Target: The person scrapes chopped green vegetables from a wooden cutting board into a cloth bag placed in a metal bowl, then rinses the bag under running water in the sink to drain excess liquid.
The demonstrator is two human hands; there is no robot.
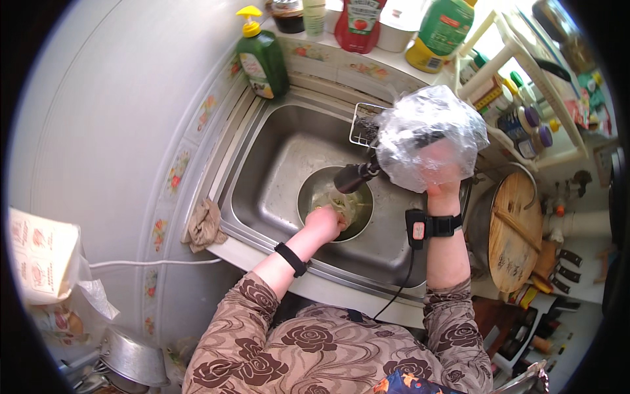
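Observation:
In the sink [283, 157] stands a round metal bowl [301, 189] with liquid in it. My left hand [325, 224] reaches over its near rim, fingers curled around a pale, translucent, greenish thing [347, 203] whose kind I cannot make out. Above the bowl points a black faucet spout [352, 178]. A crumpled clear plastic bag [423, 128] covers the faucet's upper part. My right hand [440, 160] is behind or inside this bag, at the faucet body. The plastic blurs its fingers, so its grip is unclear.
A wire basket [355, 123] with a scourer hangs at the sink's back. A green pump bottle [263, 66] stands at the back left corner, a brown cloth [206, 225] at the left edge. On the right are a wooden-lidded pot [514, 236] and a bottle rack [512, 42].

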